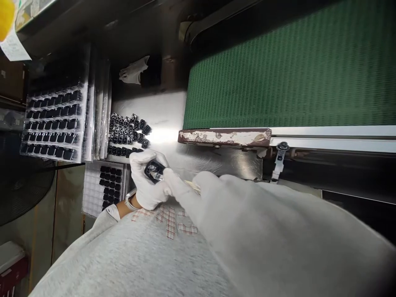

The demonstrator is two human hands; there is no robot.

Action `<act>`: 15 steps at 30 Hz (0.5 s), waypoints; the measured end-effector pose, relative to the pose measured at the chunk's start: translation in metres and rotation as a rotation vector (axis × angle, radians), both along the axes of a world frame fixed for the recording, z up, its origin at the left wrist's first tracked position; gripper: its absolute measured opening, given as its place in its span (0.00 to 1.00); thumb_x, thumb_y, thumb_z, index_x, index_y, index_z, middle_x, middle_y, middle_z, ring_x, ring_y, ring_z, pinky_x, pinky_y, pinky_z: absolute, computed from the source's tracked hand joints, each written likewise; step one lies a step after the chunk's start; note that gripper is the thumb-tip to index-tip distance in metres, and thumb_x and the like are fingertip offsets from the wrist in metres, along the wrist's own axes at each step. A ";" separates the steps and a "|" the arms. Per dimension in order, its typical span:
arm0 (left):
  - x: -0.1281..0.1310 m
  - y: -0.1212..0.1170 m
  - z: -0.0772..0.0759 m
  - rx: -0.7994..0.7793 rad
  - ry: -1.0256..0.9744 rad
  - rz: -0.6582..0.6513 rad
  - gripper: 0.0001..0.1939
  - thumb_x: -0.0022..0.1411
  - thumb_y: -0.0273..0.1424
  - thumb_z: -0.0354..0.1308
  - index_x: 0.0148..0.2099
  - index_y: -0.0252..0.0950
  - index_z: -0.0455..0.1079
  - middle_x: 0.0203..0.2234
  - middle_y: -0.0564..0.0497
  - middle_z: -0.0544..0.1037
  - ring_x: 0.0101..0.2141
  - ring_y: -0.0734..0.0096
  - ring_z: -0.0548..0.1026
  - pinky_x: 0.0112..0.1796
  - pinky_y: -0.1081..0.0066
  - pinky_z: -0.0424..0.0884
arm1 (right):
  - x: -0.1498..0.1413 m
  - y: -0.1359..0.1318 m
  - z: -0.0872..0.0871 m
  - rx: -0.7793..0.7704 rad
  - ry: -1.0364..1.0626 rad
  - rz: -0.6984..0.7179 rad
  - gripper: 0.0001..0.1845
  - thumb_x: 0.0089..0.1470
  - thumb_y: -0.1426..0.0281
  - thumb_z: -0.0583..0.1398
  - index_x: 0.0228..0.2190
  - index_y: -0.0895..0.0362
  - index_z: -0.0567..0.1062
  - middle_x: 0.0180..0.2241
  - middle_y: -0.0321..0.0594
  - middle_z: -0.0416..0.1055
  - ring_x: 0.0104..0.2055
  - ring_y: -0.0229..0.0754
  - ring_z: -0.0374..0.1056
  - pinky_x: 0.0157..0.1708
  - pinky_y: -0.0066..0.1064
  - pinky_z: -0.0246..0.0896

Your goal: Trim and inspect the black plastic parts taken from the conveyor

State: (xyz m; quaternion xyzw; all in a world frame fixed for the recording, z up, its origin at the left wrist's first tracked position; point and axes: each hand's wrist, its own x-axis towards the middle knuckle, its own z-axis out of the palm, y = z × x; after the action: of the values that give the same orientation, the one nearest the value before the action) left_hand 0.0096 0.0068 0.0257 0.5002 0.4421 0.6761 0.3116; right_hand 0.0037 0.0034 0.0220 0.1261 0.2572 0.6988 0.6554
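Both hands wear white gloves and meet over a shiny metal table (167, 111). My left hand (144, 187), a band at its wrist, is closed around a small black part (154, 170) with a glossy face. My right hand (176, 185) comes in from the right out of a wide grey sleeve. It pinches a thin pale stick (193, 186), and its fingertips touch the black part. Just beyond the hands, a heap of similar black parts (126, 134) lies on the table.
A clear tray of black parts in rows (52, 123) sits at the left, a white grid tray (93, 189) partly filled with parts nearer me. A green conveyor belt (278, 70) with a worn metal edge (222, 137) fills the right. A crumpled white cloth (134, 70) lies farther off.
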 end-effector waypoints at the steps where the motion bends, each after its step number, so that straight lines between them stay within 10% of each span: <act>1: 0.000 0.000 0.000 -0.003 -0.022 -0.004 0.15 0.64 0.33 0.63 0.50 0.43 0.65 0.30 0.58 0.70 0.23 0.83 0.67 0.27 0.79 0.68 | 0.000 -0.001 0.001 -0.010 0.023 -0.008 0.14 0.46 0.70 0.68 0.27 0.61 0.68 0.27 0.32 0.64 0.38 0.32 0.66 0.49 0.28 0.66; 15: -0.003 0.005 -0.003 0.053 -0.024 -0.043 0.29 0.51 0.48 0.72 0.49 0.41 0.66 0.27 0.56 0.69 0.25 0.76 0.67 0.24 0.74 0.64 | 0.004 -0.001 0.004 -0.210 -0.077 0.104 0.19 0.26 0.74 0.53 0.22 0.57 0.46 0.19 0.29 0.47 0.30 0.32 0.54 0.48 0.27 0.62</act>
State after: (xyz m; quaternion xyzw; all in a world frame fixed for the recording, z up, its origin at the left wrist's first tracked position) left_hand 0.0069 0.0117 0.0224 0.5099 0.4092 0.6866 0.3180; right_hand 0.0076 0.0027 0.0263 0.0165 0.3096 0.7054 0.6374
